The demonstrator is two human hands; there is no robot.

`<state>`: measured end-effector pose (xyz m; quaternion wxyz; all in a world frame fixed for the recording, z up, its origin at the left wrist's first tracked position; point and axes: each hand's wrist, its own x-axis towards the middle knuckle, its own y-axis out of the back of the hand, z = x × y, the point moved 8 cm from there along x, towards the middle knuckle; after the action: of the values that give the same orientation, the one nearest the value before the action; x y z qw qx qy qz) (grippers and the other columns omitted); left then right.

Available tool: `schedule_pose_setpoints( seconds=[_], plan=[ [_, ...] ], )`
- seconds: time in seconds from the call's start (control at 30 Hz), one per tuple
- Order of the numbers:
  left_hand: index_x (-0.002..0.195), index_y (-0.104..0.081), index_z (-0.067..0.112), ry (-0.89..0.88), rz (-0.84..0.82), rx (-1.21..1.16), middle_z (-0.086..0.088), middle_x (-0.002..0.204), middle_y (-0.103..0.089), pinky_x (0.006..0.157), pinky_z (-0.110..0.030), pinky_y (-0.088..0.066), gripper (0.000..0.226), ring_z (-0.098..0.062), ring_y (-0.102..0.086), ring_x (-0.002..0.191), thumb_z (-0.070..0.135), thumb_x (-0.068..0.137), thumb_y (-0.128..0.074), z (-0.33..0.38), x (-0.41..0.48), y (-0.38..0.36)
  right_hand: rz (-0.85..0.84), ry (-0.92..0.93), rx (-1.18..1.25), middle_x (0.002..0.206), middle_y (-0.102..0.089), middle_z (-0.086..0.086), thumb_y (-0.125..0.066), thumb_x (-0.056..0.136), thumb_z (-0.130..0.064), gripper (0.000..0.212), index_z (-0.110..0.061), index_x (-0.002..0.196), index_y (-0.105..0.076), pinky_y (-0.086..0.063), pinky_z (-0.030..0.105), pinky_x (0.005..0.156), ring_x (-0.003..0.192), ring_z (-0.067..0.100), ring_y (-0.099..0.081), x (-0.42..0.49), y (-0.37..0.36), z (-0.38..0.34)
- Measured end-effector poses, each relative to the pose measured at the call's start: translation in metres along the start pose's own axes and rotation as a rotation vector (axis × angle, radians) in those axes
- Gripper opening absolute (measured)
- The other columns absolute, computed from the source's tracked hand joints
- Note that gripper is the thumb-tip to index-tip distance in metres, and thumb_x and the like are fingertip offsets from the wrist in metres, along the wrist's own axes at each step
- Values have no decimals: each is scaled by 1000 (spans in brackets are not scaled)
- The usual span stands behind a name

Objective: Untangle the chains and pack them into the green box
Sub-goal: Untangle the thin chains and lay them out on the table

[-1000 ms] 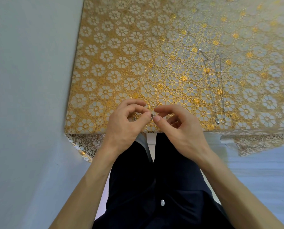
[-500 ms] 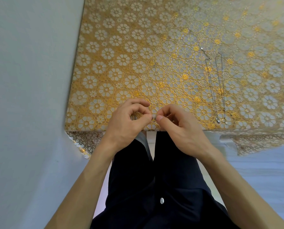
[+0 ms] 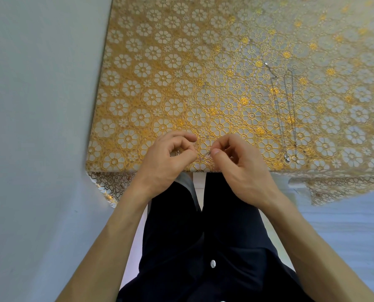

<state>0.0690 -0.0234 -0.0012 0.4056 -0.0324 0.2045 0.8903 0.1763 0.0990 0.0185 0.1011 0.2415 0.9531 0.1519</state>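
Head view: we are working at the near edge of the table (image 3: 138, 94). Our left hand (image 3: 166, 162) is curling its fingers (image 3: 181, 136) around a fine chain (image 3: 178, 152). Just beside it, our right hand (image 3: 242, 171) is pinching a silvery end of it between thumb and forefinger. Farther right, a second chain (image 3: 287, 110) is lying stretched out on the table.

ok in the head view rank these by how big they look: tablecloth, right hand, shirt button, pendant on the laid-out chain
1. tablecloth
2. right hand
3. shirt button and pendant: these look about alike, and the button is nearer the camera, so they are not ranked.
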Motion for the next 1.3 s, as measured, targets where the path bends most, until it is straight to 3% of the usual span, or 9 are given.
schedule_pose_setpoints(
  seconds=[0.1,0.17,0.27,0.37,0.53,0.7,0.87,1.1,1.3],
  plan=[
    [71,-69,32,5,-10,-36,23,117,-65,108,-47,-43,17,-3,-54,124,45,72,-58,-3,-1,4,50,-15,63,70,-61,-8,-58,99,-15,18,-25,85,-61,-48,39,64,72,31,-60,2,11,0],
    [73,-68,33,5,-3,-30,23,116,-66,107,-48,-43,17,-2,-55,122,46,73,-58,-2,-1,5,27,-15,72,75,-63,-4,-58,99,-17,17,-26,84,-61,-49,42,67,75,35,-60,3,13,-1],
    [82,-69,34,-18,32,-6,21,112,-68,105,-48,-45,18,-5,-58,119,47,75,-60,4,0,3,-9,-33,89,75,-61,-5,-59,99,-13,18,-23,84,-62,-48,31,64,74,31,-61,3,13,0],
    [97,-71,38,-62,28,43,19,112,-67,102,-42,-47,17,-10,-59,115,42,80,-69,13,0,-3,-35,-58,107,73,-61,-16,-59,98,-11,18,-22,85,-63,-44,17,64,68,11,-60,2,12,3],
    [93,-73,44,-118,24,143,23,117,-63,99,-16,-36,11,0,-52,121,40,85,-77,30,-2,-11,-70,-70,103,73,-61,-15,-59,99,-15,15,-22,87,-64,-47,25,68,71,10,-60,2,13,6],
    [83,-74,40,-111,42,116,19,114,-67,95,-21,-40,8,3,-56,115,34,87,-77,32,-1,-12,-88,-67,91,77,-60,-11,-59,98,-21,8,-21,90,-62,-46,25,67,73,21,-62,2,16,6],
    [81,-76,33,-82,14,25,18,111,-69,94,-28,-46,8,3,-60,111,30,89,-76,26,1,-11,-85,-104,180,93,-68,3,-52,103,-12,8,-11,97,-58,-47,21,65,66,10,-63,3,12,7],
    [87,-75,17,-28,-53,-50,9,113,-71,98,-40,-52,12,-6,-65,107,24,94,-69,20,3,-10,-107,-103,214,76,-59,-5,-50,104,-11,9,-12,97,-56,-41,18,59,60,6,-48,4,6,8],
    [84,-75,16,34,-225,-31,12,112,-70,97,-23,-47,13,1,-63,106,21,94,-69,22,-1,-16,-99,-99,194,71,-58,-12,-52,103,-13,13,-18,92,-57,-40,23,62,61,6,-48,5,6,9]
  ],
)
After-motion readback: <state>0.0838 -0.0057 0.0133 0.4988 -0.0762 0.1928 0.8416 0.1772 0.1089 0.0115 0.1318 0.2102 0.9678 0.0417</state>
